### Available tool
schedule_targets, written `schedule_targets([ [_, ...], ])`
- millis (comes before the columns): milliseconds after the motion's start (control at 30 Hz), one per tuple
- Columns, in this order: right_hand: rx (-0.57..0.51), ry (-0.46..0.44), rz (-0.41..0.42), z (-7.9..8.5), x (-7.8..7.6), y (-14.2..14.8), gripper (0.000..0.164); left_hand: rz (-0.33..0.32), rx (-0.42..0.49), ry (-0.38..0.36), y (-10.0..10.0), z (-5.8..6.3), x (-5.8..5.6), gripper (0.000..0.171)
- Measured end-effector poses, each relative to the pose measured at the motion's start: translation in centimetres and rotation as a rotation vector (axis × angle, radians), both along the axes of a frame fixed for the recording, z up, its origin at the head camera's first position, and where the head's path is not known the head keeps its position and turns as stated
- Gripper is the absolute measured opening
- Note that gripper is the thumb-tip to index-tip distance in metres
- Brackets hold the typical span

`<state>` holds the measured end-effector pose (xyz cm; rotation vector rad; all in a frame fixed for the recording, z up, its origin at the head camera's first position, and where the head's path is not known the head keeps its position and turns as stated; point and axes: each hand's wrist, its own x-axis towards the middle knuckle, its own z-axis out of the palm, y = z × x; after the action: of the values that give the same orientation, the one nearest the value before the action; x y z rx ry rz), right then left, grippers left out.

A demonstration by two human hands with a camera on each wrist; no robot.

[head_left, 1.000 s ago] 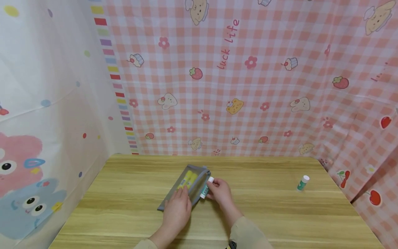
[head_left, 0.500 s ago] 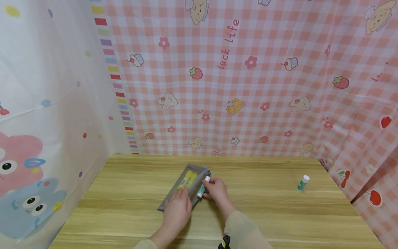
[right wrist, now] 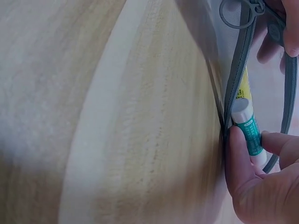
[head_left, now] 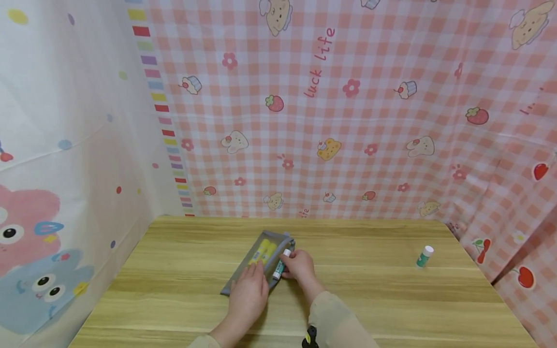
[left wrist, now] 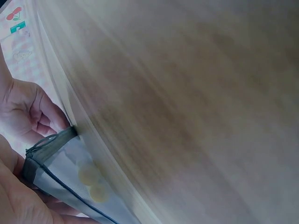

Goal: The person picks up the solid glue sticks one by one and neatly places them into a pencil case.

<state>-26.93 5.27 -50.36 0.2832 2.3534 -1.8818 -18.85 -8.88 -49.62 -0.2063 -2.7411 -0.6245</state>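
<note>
Into the open mouth of the pouch (head_left: pixel 280 239) the glue stick (right wrist: pixel 251 134) is being held, its barrel pinched by the right hand (head_left: pixel 300 266); the pouch's edge is gripped by the left hand (head_left: pixel 249 292). Light, stiff, probably slippery: mid-barrel is best held.

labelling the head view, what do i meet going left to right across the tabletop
Bare left hand, white-and-green cylindrical tube, bare right hand, second white-and-green cylindrical tube.
</note>
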Motion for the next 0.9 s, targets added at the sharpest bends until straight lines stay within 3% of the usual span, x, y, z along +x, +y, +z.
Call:
schedule_targets([
  [133, 0.042, -0.009, -0.002, 0.01, -0.21, -0.18, 0.016, 0.001, -0.001, 0.001, 0.03, 0.0, 0.02, 0.039],
  [633, -0.008, -0.049, 0.02, 0.04, -0.36, -0.11, 0.023, -0.001, 0.004, -0.003, 0.11, 0.11, 0.24, 0.04],
  [900, -0.097, -0.038, 0.034, 0.11, 0.33, 0.6, 0.026, 0.0, 0.001, -0.012, 0.12, 0.1, 0.13, 0.04],
])
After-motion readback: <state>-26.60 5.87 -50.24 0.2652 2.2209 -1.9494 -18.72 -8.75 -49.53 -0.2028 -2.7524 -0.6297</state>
